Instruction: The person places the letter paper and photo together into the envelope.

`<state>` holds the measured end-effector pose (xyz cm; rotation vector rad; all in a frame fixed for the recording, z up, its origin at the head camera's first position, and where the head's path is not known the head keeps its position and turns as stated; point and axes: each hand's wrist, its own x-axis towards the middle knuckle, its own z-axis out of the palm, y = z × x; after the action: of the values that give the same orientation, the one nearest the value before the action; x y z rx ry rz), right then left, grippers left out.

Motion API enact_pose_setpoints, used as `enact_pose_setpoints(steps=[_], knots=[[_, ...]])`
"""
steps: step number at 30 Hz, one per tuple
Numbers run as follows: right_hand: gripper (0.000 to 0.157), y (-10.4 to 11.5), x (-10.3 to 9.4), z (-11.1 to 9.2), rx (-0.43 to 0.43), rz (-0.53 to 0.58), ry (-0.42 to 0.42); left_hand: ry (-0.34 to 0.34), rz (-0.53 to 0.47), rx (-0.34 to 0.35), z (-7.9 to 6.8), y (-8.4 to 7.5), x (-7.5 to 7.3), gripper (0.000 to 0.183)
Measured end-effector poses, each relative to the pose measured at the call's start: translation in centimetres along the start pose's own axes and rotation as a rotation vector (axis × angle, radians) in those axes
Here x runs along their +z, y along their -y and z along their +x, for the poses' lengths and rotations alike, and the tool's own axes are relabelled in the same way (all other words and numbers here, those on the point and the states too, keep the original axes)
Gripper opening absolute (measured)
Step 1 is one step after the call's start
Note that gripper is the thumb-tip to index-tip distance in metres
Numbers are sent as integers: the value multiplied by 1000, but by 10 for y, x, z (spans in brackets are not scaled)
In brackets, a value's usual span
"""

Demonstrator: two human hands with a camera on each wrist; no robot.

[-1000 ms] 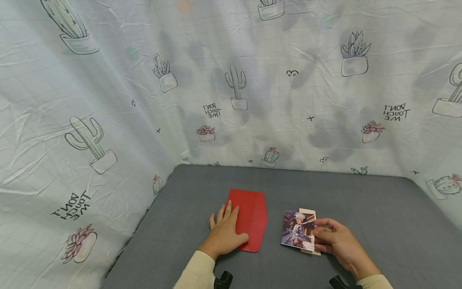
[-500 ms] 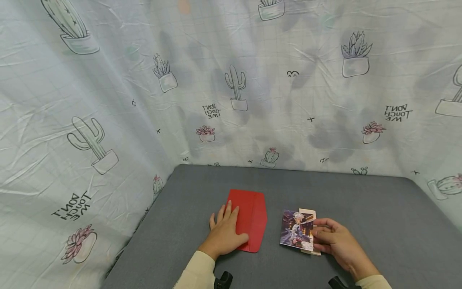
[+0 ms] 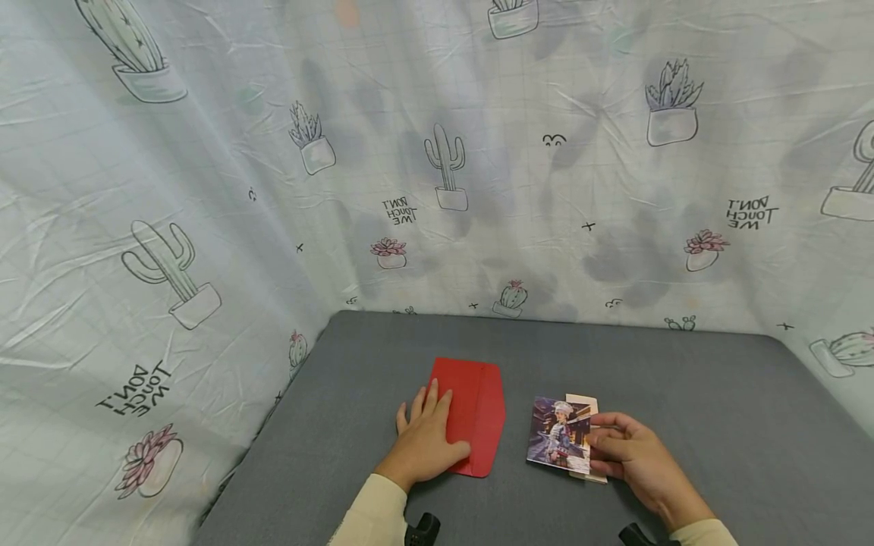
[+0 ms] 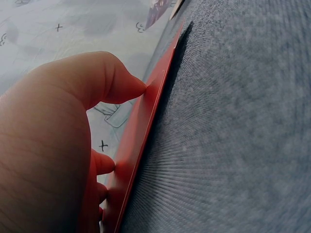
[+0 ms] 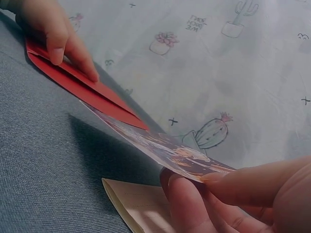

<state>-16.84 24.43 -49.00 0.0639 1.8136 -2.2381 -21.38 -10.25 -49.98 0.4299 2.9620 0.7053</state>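
Note:
A red envelope [image 3: 471,409] lies on the grey table with its flap spread out to the right. My left hand [image 3: 425,444] rests on its left part, fingers spread and thumb touching near the lower edge; the left wrist view shows the fingertips on the red paper [image 4: 141,116]. My right hand [image 3: 642,455] pinches the right edge of a picture card [image 3: 558,434] printed with a white-hatted figure. In the right wrist view the card [image 5: 160,145] is raised, its shadow on the cloth below. A folded cream paper [image 3: 582,400] lies partly beneath the card.
The grey cloth-covered table [image 3: 382,341] reaches back to a pale curtain [image 3: 505,227] printed with cacti, which also hangs along the left side. Dark wrist straps [image 3: 422,529] show at both cream sleeves.
The right hand has drawn the picture card slightly to the left, towards the envelope, away from the cream paper. The left hand and envelope have stayed in place.

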Motion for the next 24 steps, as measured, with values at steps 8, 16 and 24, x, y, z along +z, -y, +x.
enact_pose_setpoints(steps=[8, 16, 24], knots=[[31, 0, 2, 0, -2, -7, -2, -7, 4, -1, 1, 0, 1, 90], [31, 2, 5, -1, -21, 13, 17, -9, 12, -3, 0, -1, 1, 90], [32, 0, 8, 0, -20, 10, 14, -13, 10, -2, 0, 0, 0, 90]])
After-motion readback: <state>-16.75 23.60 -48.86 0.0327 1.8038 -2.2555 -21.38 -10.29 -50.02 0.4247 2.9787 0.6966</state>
